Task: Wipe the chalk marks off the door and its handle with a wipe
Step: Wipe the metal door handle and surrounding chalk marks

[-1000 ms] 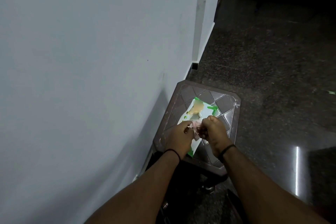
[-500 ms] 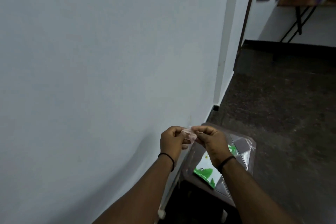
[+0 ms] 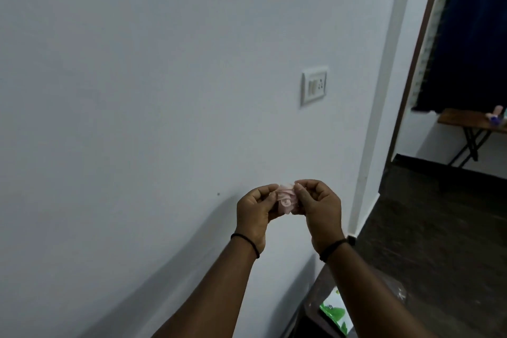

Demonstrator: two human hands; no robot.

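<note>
Both hands are raised in front of a white wall [image 3: 137,91] and pinch a crumpled pale pink wipe [image 3: 286,199] between them. The left hand [image 3: 256,213] grips the wipe's left side with curled fingers, and the right hand [image 3: 319,207] pinches its right side between thumb and fingertips. Each wrist wears a thin black band. A switch plate [image 3: 314,85] sits on the wall above the right hand. Below the right forearm, a green-and-white packet [image 3: 334,313] lies on a dark desk [image 3: 315,302].

Dim, soft-focus, wide-angle edge distortion
</note>
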